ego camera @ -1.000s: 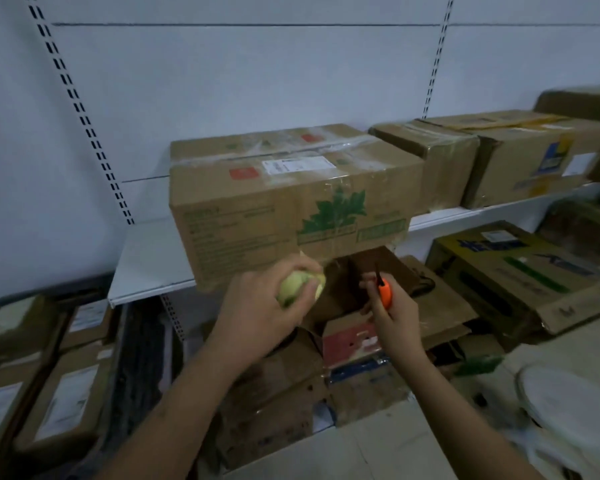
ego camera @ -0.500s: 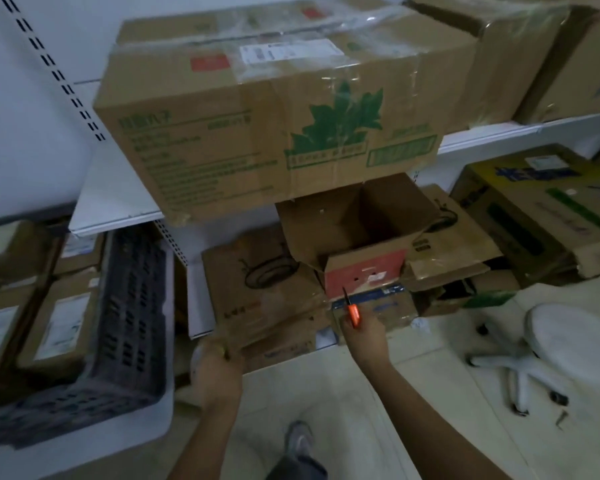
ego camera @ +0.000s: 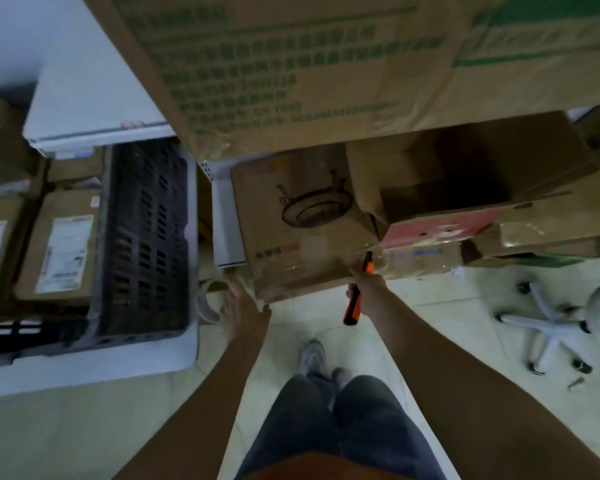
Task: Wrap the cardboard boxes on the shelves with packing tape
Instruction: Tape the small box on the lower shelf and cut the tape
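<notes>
In the head view I look steeply down at the lower shelf. A cardboard box with a ring-shaped drawing [ego camera: 302, 230] sticks out over the floor, its front face glossy with clear tape. My left hand [ego camera: 245, 313] is at the box's lower left corner and holds a pale roll of packing tape [ego camera: 207, 301]. My right hand [ego camera: 366, 287] grips an orange and black utility knife [ego camera: 355, 306], whose tip touches the box's front edge. Above, a large box with green print [ego camera: 291, 64] fills the upper shelf.
An open box with a red flap [ego camera: 440, 230] lies right of the drawn box. A black slotted crate [ego camera: 146, 237] and labelled boxes [ego camera: 63, 251] sit at left. A white stool base [ego camera: 548, 327] stands on the tiled floor at right. My legs [ego camera: 326, 417] are below.
My view has tipped down from the upper shelf to the lower one. Both hands dropped from in front of the green-printed box to the drawn box's front edge, still carrying the tape roll and the knife.
</notes>
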`<state>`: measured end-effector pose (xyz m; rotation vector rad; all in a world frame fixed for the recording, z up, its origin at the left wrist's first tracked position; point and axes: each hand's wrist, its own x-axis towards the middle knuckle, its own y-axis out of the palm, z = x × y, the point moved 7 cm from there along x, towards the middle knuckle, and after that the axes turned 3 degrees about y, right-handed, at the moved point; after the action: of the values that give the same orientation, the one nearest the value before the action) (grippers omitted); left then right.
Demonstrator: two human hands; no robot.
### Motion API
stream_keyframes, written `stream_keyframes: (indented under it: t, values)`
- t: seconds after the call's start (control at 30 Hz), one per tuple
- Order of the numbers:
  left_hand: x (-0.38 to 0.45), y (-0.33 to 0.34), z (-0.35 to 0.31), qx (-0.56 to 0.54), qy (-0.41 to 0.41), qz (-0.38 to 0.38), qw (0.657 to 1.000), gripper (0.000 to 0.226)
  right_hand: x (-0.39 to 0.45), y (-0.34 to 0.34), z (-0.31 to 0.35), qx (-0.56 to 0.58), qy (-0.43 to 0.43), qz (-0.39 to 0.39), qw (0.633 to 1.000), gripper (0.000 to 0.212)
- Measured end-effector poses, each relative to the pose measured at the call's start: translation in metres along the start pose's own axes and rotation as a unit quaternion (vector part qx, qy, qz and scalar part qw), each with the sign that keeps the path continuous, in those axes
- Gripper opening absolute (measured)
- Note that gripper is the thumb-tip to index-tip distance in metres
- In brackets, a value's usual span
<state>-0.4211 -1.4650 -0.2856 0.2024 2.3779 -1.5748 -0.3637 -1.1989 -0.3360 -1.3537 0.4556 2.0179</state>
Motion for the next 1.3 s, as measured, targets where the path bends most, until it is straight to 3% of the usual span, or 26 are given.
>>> stream_keyframes:
  t: [0.17, 0.3, 0.4, 0.53, 0.63, 0.7, 0.8, 0.83, 0.9, 0.97, 1.03, 1.1, 1.17, 1.3]
  values:
    - [0.006, -0.008, -0.015, 0.127, 0.112, -0.022, 0.985, 0.091, 0.002, 0.013, 0.002, -0.031, -0.031, -0.068, 0.997, 0.015]
    - [0.0, -0.049, -0.014, 0.204, 0.126, -0.107, 0.965, 0.075, -0.042, 0.029, 0.011, -0.088, -0.126, -0.075, 0.985, 0.023]
    - [-0.009, -0.081, -0.001, 0.199, 0.114, -0.12, 0.966, 0.077, -0.089, 0.038, 0.019, -0.151, -0.193, -0.047, 0.968, 0.031]
    - [-0.039, -0.121, -0.006, 0.137, 0.181, -0.17, 0.959, 0.052, -0.157, 0.061, 0.048, -0.2, -0.331, 0.025, 0.922, 0.046]
    - [-0.054, -0.14, -0.005, 0.07, 0.154, -0.183, 0.968, 0.046, -0.199, 0.082, 0.089, -0.241, -0.439, 0.089, 0.861, 0.045]
    - [-0.057, -0.145, -0.005, 0.029, 0.113, -0.181, 0.976, 0.048, -0.221, 0.094, 0.111, -0.302, -0.523, 0.11, 0.79, 0.039]
    - [-0.054, -0.151, -0.013, -0.004, 0.081, -0.171, 0.982, 0.053, -0.234, 0.085, 0.117, -0.421, -0.593, 0.022, 0.687, 0.027]
    - [-0.05, -0.152, -0.017, -0.008, 0.081, -0.162, 0.983, 0.054, -0.234, 0.073, 0.115, -0.437, -0.596, -0.031, 0.673, 0.031]
    - [-0.042, -0.154, -0.022, -0.043, 0.081, -0.14, 0.986, 0.053, -0.232, 0.048, 0.108, -0.433, -0.578, -0.102, 0.684, 0.045]
    - [-0.035, -0.158, -0.026, -0.11, 0.073, -0.121, 0.984, 0.051, -0.228, 0.044, 0.093, -0.449, -0.578, -0.112, 0.672, 0.054]
    - [-0.031, -0.166, -0.029, -0.182, 0.081, -0.12, 0.972, 0.048, -0.229, 0.064, 0.066, -0.51, -0.59, -0.053, 0.624, 0.059]
    - [-0.031, -0.174, -0.03, -0.232, 0.097, -0.127, 0.959, 0.042, -0.234, 0.09, 0.038, -0.571, -0.606, 0.0, 0.553, 0.058]
    - [-0.029, -0.175, -0.019, -0.269, 0.085, -0.126, 0.951, 0.038, -0.239, 0.109, 0.025, -0.617, -0.624, -0.019, 0.48, 0.036]
    - [-0.028, -0.173, 0.005, -0.294, 0.071, -0.124, 0.945, 0.038, -0.243, 0.133, 0.029, -0.666, -0.607, -0.028, 0.433, 0.019]
